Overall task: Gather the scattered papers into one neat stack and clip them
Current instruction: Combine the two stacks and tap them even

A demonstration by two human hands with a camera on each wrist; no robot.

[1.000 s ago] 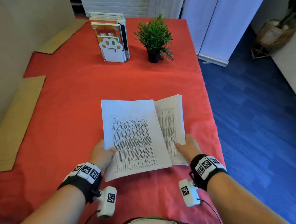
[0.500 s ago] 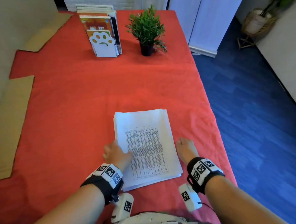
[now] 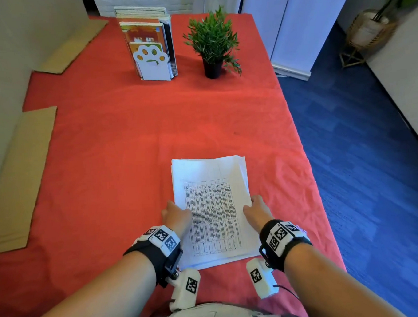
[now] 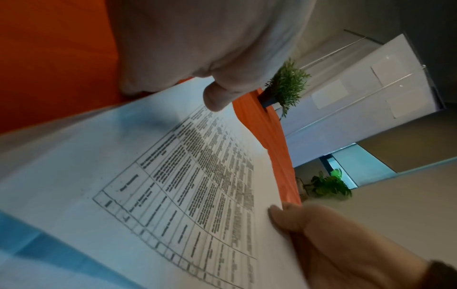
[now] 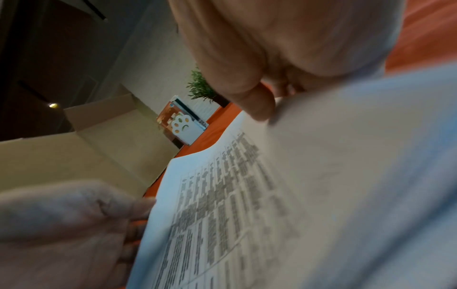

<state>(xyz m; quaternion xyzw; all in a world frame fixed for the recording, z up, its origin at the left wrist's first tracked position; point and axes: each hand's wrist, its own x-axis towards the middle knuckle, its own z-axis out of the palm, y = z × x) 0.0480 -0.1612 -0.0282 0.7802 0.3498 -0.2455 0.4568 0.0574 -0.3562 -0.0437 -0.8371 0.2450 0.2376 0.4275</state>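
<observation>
Squaring the stack of papers was the step in hand: it lay flat on the red tablecloth near the front edge, slightly fanned at its far right corner. The left hand gripped its left edge, thumb on top; the right hand gripped the right edge likewise. Pressing both sides inward evenly, then tapping the far edge, would likely align the sheets. The table's right edge ran near; beyond lay open cloth, then a book holder and potted plant. No clip was visible.
</observation>
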